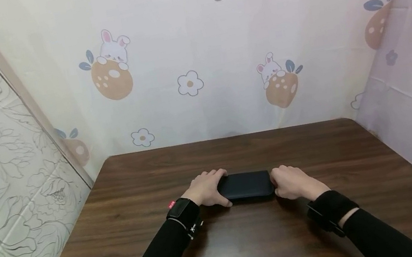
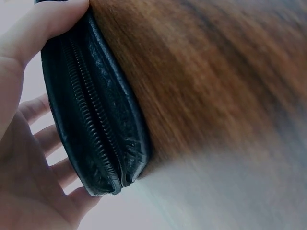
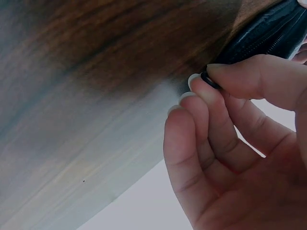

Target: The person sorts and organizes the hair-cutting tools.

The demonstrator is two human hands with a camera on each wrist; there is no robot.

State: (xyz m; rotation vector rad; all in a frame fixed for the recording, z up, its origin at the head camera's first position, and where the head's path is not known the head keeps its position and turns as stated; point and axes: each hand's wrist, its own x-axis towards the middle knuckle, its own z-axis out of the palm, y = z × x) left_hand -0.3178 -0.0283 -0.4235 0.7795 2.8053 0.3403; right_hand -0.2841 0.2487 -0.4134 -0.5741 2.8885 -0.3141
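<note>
A black zippered case (image 1: 246,184) lies on the brown wooden table, between both hands. My left hand (image 1: 208,188) grips its left end, thumb on the near side and fingers spread round the far side. In the left wrist view, two rows of zipper (image 2: 91,112) teeth run along the case's edge, slightly apart. At the right end, my right hand (image 1: 293,181) pinches a small black zipper pull (image 3: 209,80) between thumb and index finger, with the other fingers curled. Part of the pull is hidden by the fingertips.
The wood-grain table (image 1: 231,154) extends around the case on all sides. Behind it hangs a pale printed curtain (image 1: 184,49) with rabbits and flowers, continuing on the right. A white panel (image 1: 4,182) with line-drawn flowers stands at the left.
</note>
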